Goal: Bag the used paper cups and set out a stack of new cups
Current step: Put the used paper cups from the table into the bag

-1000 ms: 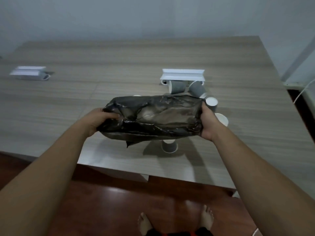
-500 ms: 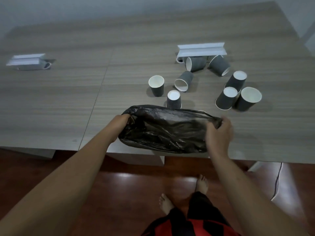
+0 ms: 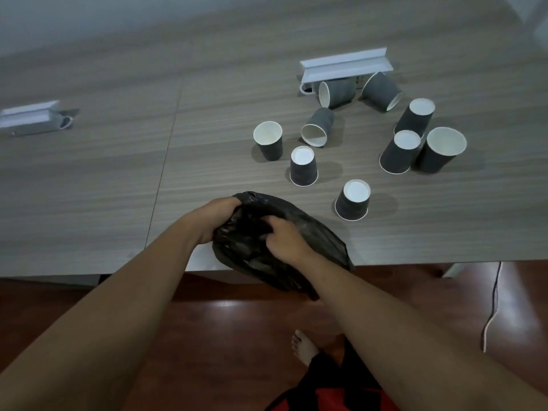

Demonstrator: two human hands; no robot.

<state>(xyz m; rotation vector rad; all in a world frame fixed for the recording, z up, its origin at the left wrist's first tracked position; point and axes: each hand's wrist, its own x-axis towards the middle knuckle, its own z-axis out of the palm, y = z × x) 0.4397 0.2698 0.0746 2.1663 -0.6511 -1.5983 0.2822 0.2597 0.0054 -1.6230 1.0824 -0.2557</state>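
A crumpled black plastic bag [image 3: 314, 232] hangs over the near edge of the wooden table [image 3: 118, 179]. My left hand [image 3: 212, 216] grips its left rim. My right hand [image 3: 286, 238] clutches the bag's middle, close to the left hand. Several dark grey paper cups with white insides are scattered on the table beyond the bag. The nearest cup [image 3: 353, 200] stands upside down just right of the bag. Another inverted cup [image 3: 304, 166] and an upright cup [image 3: 268, 140] stand further back. One cup [image 3: 317, 127] lies on its side.
A white angled socket box [image 3: 345, 65] sits behind the cups, with two tipped cups against it. A second white box [image 3: 32, 118] lies at the far left. Below the table edge are red-brown floor, my bare foot [image 3: 304, 347] and a white cable [image 3: 493, 307].
My right hand has moved left from the bag's right end to its middle, bunching the bag. One more upside-down cup now shows just right of the bag. The view has dropped closer.
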